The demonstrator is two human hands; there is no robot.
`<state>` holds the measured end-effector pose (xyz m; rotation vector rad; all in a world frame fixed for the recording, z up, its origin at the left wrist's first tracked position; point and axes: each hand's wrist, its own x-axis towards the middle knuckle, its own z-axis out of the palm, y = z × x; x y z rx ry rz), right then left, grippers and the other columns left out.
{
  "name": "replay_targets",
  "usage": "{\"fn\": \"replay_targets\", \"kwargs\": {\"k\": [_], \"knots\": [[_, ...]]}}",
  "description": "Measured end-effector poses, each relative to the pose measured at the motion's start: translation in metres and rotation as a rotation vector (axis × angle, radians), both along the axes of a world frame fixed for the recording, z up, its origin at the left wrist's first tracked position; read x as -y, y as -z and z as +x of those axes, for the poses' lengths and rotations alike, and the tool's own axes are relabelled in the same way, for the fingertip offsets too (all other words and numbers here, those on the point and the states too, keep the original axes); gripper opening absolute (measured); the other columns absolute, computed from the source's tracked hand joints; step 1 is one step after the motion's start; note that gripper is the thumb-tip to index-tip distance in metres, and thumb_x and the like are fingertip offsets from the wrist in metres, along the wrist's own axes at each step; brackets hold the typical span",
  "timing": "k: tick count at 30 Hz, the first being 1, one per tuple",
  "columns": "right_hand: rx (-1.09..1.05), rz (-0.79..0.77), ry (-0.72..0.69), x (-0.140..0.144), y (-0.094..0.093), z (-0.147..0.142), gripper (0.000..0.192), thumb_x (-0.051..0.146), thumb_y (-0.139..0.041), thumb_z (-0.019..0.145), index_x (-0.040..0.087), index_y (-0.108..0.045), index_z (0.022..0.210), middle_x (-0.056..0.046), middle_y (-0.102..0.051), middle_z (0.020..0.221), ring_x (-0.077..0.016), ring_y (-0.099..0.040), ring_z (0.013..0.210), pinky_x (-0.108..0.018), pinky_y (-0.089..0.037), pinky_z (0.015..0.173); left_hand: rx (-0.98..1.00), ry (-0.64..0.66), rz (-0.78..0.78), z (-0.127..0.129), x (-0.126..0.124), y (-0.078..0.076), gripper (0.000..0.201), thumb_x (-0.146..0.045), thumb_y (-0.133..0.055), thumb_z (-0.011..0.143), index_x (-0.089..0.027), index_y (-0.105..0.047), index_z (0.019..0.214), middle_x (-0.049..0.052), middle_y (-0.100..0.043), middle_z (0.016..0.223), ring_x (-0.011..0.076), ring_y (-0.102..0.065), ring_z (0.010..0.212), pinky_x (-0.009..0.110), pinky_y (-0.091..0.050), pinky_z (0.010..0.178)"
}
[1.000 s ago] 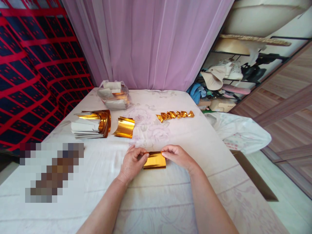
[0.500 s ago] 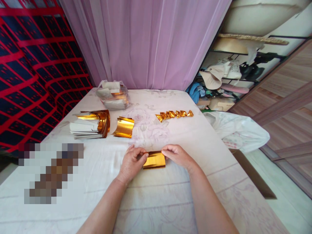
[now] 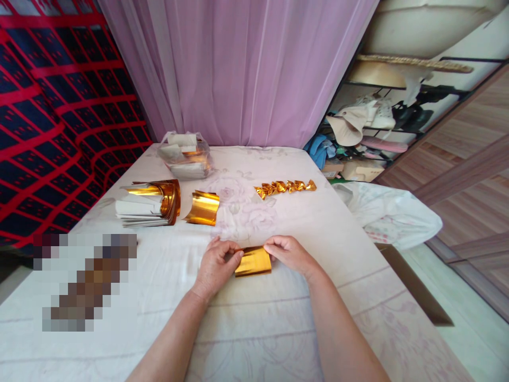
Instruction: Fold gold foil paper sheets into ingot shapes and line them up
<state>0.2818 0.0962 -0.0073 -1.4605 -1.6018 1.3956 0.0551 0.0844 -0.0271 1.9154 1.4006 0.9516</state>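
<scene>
A sheet of gold foil paper point(image 3: 254, 263) lies in front of me, its far edge slightly raised. My left hand point(image 3: 218, 264) pinches its upper left corner between thumb and fingers. At the upper right corner, my right hand point(image 3: 288, 253) has thumb and fingertips closed on the paper. Beyond my left hand a few curled gold sheets point(image 3: 203, 208) rest on the cloth. Left of them is a bent stack of gold foil paper point(image 3: 170, 201) with pale backs showing. Folded gold foil pieces point(image 3: 284, 188) stand in a row farther off to the right.
A floral cloth covers the table point(image 3: 254, 329). A clear plastic bag point(image 3: 186, 156) of more sheets sits at the far left. Past the right edge are a white plastic bag point(image 3: 393, 212) and a shelf with a cap point(image 3: 348, 124) and shoes. A blurred patch hides something at left.
Both hands keep their hold on the gold paper at nearly the same spot. The whole view has shifted very slightly; nothing else visibly differs.
</scene>
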Motion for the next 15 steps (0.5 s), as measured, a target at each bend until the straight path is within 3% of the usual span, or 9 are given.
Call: {"fn": "replay_targets", "kwargs": {"k": [6, 12, 15], "knots": [[0.116, 0.083, 0.005, 0.001, 0.001, -0.003, 0.024, 0.037, -0.055, 0.080, 0.018, -0.067, 0.075, 0.001, -0.065, 0.066, -0.0148, -0.058, 0.064, -0.024, -0.042, 0.059, -0.096, -0.020, 0.056, 0.001, 0.000, -0.001, 0.010, -0.029, -0.059, 0.083, -0.024, -0.065, 0.076, -0.004, -0.066, 0.066, 0.0170, -0.062, 0.068, 0.046, -0.037, 0.107], [0.550, 0.264, -0.018, 0.004, -0.010, -0.016, 0.022, 0.026, -0.051, 0.085, 0.020, -0.070, 0.076, -0.001, -0.072, 0.074, -0.0149, -0.063, 0.067, -0.023, -0.039, 0.060, -0.202, -0.058, 0.091, 0.003, 0.003, -0.004, 0.007, -0.023, -0.063, 0.081, -0.022, -0.068, 0.085, 0.003, -0.070, 0.076, 0.0233, -0.062, 0.081, 0.039, -0.048, 0.084], [0.649, 0.279, -0.011, 0.005, -0.015, -0.022, 0.020, 0.023, -0.053, 0.084, 0.021, -0.071, 0.077, -0.003, -0.073, 0.076, -0.0156, -0.063, 0.068, -0.024, -0.038, 0.062, -0.273, -0.083, 0.116, 0.003, 0.005, -0.003, 0.016, -0.022, -0.064, 0.081, -0.023, -0.069, 0.096, 0.003, -0.070, 0.079, 0.0242, -0.062, 0.084, 0.040, -0.047, 0.084]]}}
